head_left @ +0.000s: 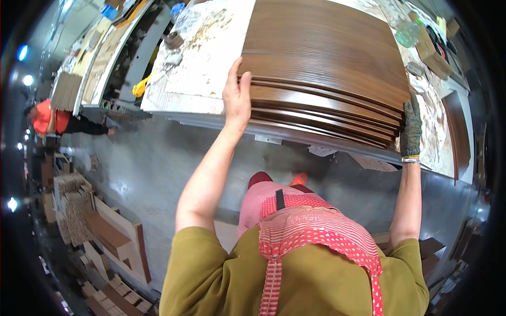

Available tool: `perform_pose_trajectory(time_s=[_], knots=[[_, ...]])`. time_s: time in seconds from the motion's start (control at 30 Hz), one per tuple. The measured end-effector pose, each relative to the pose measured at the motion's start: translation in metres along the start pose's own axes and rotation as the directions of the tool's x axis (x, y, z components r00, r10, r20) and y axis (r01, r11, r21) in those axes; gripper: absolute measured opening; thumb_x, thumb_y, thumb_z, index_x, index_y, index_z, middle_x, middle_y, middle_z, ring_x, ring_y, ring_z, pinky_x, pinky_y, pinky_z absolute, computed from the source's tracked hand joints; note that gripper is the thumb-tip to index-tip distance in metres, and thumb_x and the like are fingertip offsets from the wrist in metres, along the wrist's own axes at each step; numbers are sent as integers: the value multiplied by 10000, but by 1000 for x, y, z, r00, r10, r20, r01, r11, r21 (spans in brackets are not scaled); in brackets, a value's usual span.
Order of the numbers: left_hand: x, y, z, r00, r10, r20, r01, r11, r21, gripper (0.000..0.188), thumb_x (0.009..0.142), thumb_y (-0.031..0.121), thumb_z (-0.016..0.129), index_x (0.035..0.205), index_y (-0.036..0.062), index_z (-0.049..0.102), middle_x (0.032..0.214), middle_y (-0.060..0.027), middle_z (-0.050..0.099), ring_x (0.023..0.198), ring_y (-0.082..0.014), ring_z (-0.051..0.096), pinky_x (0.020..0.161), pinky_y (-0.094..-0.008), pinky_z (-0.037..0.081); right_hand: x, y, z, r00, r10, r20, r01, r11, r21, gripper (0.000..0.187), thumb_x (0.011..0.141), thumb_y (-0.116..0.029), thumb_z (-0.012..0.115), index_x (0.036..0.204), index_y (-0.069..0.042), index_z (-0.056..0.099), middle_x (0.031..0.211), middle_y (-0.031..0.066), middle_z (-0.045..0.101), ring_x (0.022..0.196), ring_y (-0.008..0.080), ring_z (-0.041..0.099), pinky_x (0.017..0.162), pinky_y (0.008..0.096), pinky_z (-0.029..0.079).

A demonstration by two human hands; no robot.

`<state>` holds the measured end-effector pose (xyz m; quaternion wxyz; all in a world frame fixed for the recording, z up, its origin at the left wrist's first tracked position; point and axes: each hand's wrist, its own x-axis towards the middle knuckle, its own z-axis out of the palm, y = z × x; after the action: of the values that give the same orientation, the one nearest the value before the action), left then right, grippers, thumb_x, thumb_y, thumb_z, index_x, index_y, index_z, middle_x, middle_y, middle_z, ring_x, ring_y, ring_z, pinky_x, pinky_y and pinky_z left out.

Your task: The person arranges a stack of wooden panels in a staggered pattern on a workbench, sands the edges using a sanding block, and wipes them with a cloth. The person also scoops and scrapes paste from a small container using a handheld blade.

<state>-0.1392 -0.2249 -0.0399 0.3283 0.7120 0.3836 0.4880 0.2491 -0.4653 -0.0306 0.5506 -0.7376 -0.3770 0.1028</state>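
A stack of brown wood-grain panels (pixel 321 47) lies on the worktable, its near edges slightly stepped. My left hand (pixel 237 100) is bare and rests against the stack's left edge near the front corner, fingers stretched out and thumb apart. On the opposite side, my right hand (pixel 411 126) wears a dark grey-green work glove. It lies along the right edge near the front corner, its fingers pointing up the side and partly hidden at the panels. The stack sits between my two palms.
The pale, stained worktable (pixel 203 73) carries crumpled plastic and a green-tinted bottle (pixel 407 34). A cardboard box (pixel 433 55) stands at the far right, near a brown panel (pixel 457 134). Panel stacks (pixel 79 210) stand on the floor at left. A person in orange (pixel 50 118) is farther left.
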Motion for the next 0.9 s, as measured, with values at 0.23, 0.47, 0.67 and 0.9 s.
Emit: perform_pose_trajectory(time_s=[0.23, 0.47, 0.67, 0.9], knots=[[-8, -9, 11, 985, 50, -168, -44, 998, 40, 336, 1041, 248, 419, 1268, 14, 500, 1261, -127, 505, 1217, -235, 449, 1078, -362, 314, -23, -22, 1, 972, 228, 64, -233, 967, 105, 638, 936, -298, 621, 1451, -6, 384, 1411, 116, 474, 1249, 210, 456, 1076, 313, 339], [-2, -2, -4, 988, -114, 108, 130, 979, -159, 523, 1049, 364, 388, 1443, 22, 357, 1435, -134, 419, 1317, -233, 388, 1113, -361, 276, -21, -21, -1, 996, 83, -21, -85, 977, -195, 650, 881, -344, 672, 1421, -61, 447, 1373, 179, 519, 1277, 262, 465, 1075, 370, 347], [3, 6, -2, 965, -241, 100, 254, 956, -149, 499, 1055, 333, 381, 1448, 26, 361, 1430, -129, 428, 1306, -226, 397, 1110, -355, 279, -21, -23, 11, 984, 139, -114, -140, 990, -7, 635, 874, -334, 682, 1408, -67, 464, 1333, 175, 552, 1175, 255, 524, 1026, 365, 394], [0, 6, -26, 924, -245, 293, 292, 948, -127, 521, 1051, 355, 379, 1478, 61, 323, 1487, -130, 353, 1360, -230, 328, 1139, -366, 223, -26, -14, -18, 994, -38, 106, 59, 979, -198, 748, 824, -341, 739, 1449, -101, 408, 1413, 141, 493, 1258, 258, 502, 1074, 378, 383]])
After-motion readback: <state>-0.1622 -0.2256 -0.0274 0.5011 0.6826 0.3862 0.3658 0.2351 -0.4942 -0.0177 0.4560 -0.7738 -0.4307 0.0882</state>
